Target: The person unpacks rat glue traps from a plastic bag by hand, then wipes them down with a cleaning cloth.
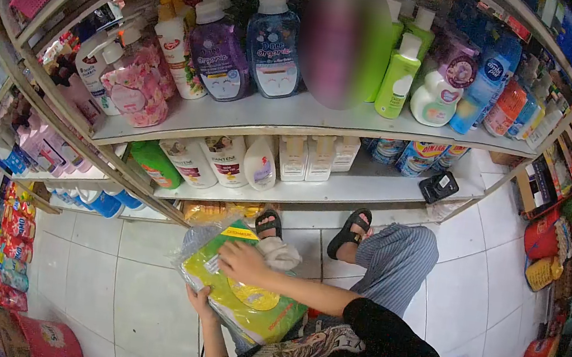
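A flat green and yellow pack in clear plastic (249, 318) is tilted over my lap. My left hand (199, 302) grips its left edge, with the thumb on the near face and the other fingers mostly hidden behind it. Across the upper part of the pack lies my right hand (244, 263), its fingers stretched out and resting on the wrapping. A crumpled white cloth (281, 254) is just beyond my right wrist, partly covered by the forearm; what supports it cannot be made out.
A shelf (236, 120) ahead carries several pump bottles, including a purple one (219, 54). The lower shelf (312, 196) has white bottles and a black device (438, 188). Red packets (18, 237) hang at left; a pink tub (47, 342) stands on the tiled floor.
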{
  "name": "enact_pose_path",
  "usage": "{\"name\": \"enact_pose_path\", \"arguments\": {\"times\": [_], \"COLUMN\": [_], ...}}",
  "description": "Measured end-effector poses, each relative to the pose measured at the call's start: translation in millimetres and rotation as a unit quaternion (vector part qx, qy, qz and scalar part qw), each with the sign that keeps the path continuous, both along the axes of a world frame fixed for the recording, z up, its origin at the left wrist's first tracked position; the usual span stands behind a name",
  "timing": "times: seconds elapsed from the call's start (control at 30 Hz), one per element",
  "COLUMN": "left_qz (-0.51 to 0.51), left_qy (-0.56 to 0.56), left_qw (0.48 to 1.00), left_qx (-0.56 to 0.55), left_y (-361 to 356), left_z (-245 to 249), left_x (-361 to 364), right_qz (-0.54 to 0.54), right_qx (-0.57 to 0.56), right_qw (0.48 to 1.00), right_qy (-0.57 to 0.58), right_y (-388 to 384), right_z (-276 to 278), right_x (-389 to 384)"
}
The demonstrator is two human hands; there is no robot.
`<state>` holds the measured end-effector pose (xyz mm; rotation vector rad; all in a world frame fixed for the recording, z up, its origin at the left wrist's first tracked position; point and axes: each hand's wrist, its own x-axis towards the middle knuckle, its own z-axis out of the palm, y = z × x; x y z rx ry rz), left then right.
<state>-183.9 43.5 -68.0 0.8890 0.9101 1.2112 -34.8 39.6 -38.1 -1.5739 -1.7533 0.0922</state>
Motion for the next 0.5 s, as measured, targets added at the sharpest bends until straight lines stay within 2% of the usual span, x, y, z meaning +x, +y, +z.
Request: {"name": "enact_pose_path", "arguments": {"times": [0.07,0.13,0.2,0.37,0.43,0.5], "left_qz": [-0.002,0.0,0.0,0.006,0.003,0.002], "left_qy": [-0.016,-0.013,-0.011,-0.018,-0.024,-0.033], "left_qw": [1.0,1.0,1.0,1.0,1.0,0.999], "left_qx": [-0.003,-0.004,-0.007,-0.002,-0.01,-0.02], "left_y": [-1,0,-1,0,2,0], "left_z": [-1,-3,-2,-2,-4,1], "left_x": [-2,-3,-2,1,-1,5], "right_qz": [-0.018,0.08,0.095,0.163,0.219,0.209], "right_qx": [-0.021,-0.01,-0.007,0.014,0.022,0.049], "right_qw": [1.0,0.996,0.995,0.987,0.975,0.976], "right_qy": [-0.012,-0.03,-0.03,-0.007,-0.037,-0.045], "right_y": [-14,-34,-58,-110,-118,-113], "right_z": [4,0,4,-8,-22,-26], "right_x": [-17,-27,-28,1,19,35]}}
